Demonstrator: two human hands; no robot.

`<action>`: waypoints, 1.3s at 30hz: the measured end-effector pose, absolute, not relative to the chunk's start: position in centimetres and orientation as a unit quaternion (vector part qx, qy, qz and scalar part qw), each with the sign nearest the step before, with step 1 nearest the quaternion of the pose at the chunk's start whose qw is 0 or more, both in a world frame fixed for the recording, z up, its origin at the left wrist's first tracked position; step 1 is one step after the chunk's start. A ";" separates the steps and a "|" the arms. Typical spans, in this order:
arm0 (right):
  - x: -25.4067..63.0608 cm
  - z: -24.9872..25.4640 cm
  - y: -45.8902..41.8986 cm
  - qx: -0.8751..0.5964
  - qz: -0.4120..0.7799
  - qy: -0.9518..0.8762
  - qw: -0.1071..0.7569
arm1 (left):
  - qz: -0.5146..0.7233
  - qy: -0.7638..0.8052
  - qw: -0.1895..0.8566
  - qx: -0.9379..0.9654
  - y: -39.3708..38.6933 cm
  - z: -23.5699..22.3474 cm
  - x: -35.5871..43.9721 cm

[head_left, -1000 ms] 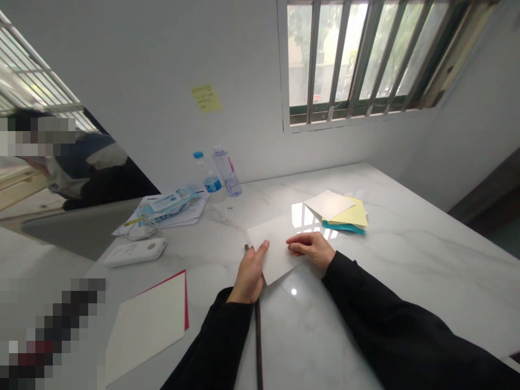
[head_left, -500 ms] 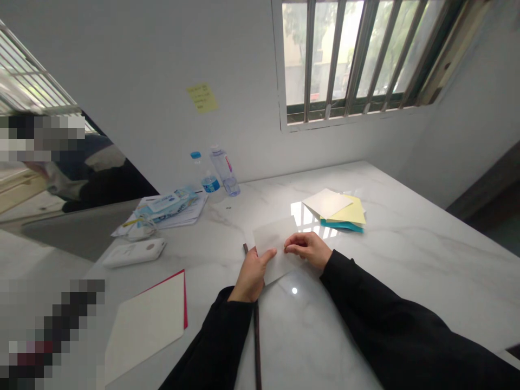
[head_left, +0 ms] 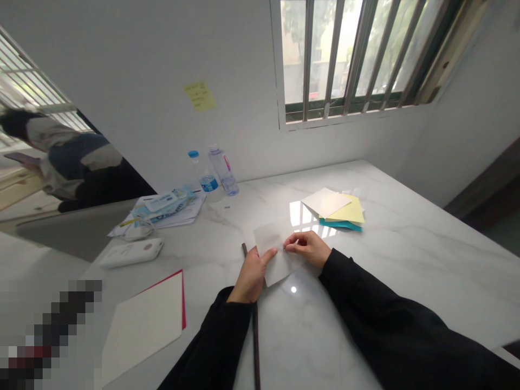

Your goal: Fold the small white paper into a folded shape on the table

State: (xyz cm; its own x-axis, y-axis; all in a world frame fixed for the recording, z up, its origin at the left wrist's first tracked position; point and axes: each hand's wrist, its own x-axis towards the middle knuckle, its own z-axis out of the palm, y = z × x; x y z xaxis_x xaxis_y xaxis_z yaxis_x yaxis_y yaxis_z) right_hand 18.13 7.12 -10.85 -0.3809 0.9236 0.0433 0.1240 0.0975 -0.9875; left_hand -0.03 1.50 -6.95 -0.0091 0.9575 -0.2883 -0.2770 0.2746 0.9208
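A pale, thin sheet of paper [head_left: 271, 265] is held just above the white marbled table [head_left: 309, 336]. My left hand [head_left: 252, 276] grips its left side, thumb on top and the other fingers hidden behind it. My right hand [head_left: 309, 248] is closed in a pinch at the sheet's right edge, thumb and index fingertip together. Beneath my left hand and forearm runs a thin dark brown stick [head_left: 255, 341], its far end showing past the fingers.
Beyond my right hand lies a pile of coloured paper [head_left: 345, 211]. A cream sheet [head_left: 142, 325] over a red one lies at left. Farther back are a white device [head_left: 132, 253], a wipes pack [head_left: 168, 206] on papers and two plastic bottles [head_left: 223, 170]. A person [head_left: 69, 151] sits beyond the partition.
The sheet's visible face looks narrower, its right part turned toward my right hand. Both hands keep nearly the same place. The view has shifted slightly.
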 end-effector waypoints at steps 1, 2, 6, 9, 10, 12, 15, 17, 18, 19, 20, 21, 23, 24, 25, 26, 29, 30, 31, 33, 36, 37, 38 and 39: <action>18.1 -10.8 7.1 -0.410 0.533 -0.638 0.376 | 0.498 0.507 0.616 0.340 1.5 -6.9 0.0; 18.1 -10.8 7.1 -0.410 0.533 -0.638 0.376 | 0.497 0.508 0.614 0.344 1.5 -6.9 0.0; 18.1 -10.7 7.1 -0.408 0.536 -0.636 0.376 | 0.496 0.515 0.601 0.357 1.5 -6.9 -0.1; 18.1 -10.8 7.1 -0.409 0.540 -0.634 0.375 | 0.493 0.521 0.592 0.367 1.5 -7.0 -0.1; 18.1 -10.9 7.1 -0.410 0.540 -0.632 0.375 | 0.491 0.523 0.590 0.370 1.5 -7.1 -0.1; 18.1 -11.1 7.2 -0.412 0.540 -0.631 0.375 | 0.489 0.526 0.585 0.376 1.5 -7.2 -0.2; 18.2 -11.3 7.3 -0.407 0.540 -0.635 0.373 | 0.488 0.528 0.580 0.383 1.4 -7.3 -0.3; 18.1 -11.3 7.2 -0.400 0.542 -0.639 0.371 | 0.488 0.527 0.578 0.387 1.4 -7.2 -0.3; 18.1 -11.3 7.2 -0.397 0.542 -0.642 0.371 | 0.489 0.527 0.577 0.388 1.4 -7.2 -0.3; 18.1 -11.3 7.2 -0.394 0.541 -0.644 0.370 | 0.489 0.527 0.576 0.389 1.4 -7.2 -0.2; 18.0 -11.2 7.1 -0.393 0.538 -0.647 0.370 | 0.490 0.528 0.575 0.389 1.4 -7.2 -0.2; 18.0 -11.2 7.1 -0.393 0.535 -0.651 0.369 | 0.491 0.528 0.573 0.389 1.5 -7.2 -0.1; 18.0 -11.0 7.1 -0.396 0.524 -0.658 0.369 | 0.497 0.530 0.565 0.390 1.5 -7.3 -0.2; 18.1 -10.8 7.1 -0.400 0.516 -0.662 0.369 | 0.503 0.532 0.559 0.389 1.6 -7.3 -0.3; 18.2 -10.7 7.1 -0.406 0.506 -0.666 0.369 | 0.512 0.535 0.548 0.388 1.7 -7.3 -0.5; 18.3 -10.6 7.2 -0.413 0.494 -0.670 0.369 | 0.525 0.540 0.534 0.385 1.8 -7.3 -0.8; 18.9 -10.1 7.2 -0.442 0.445 -0.688 0.366 | 0.580 0.558 0.471 0.362 2.5 -7.2 -2.1; 19.0 -10.0 7.1 -0.448 0.426 -0.696 0.364 | 0.599 0.561 0.452 0.351 2.8 -7.1 -2.5; 19.2 -10.0 7.1 -0.453 0.409 -0.706 0.360 | 0.615 0.561 0.438 0.339 3.0 -7.0 -2.9; 19.3 -10.0 6.9 -0.455 0.382 -0.725 0.350 | 0.636 0.557 0.430 0.318 3.4 -6.9 -3.5; 19.5 -10.3 6.9 -0.457 0.364 -0.736 0.342 | 0.632 0.548 0.458 0.303 3.5 -6.9 -3.5; 19.5 -10.3 6.9 -0.460 0.362 -0.734 0.344 | 0.623 0.545 0.473 0.303 3.4 -6.9 -3.4; 19.6 -10.4 7.0 -0.464 0.361 -0.730 0.348 | 0.611 0.541 0.489 0.307 3.2 -7.0 -3.2; 19.7 -10.4 7.2 -0.470 0.361 -0.722 0.356 | 0.597 0.537 0.507 0.313 3.0 -7.0 -3.0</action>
State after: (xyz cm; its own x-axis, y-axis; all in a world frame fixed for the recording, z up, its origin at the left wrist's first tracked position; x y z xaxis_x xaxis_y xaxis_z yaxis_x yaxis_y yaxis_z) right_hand 19.70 7.20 -10.42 -0.3044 0.9364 0.1749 0.4215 0.2970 -0.8568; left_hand -2.96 3.00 -6.98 -0.2914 0.9412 -0.1711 -0.2694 0.0909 0.9587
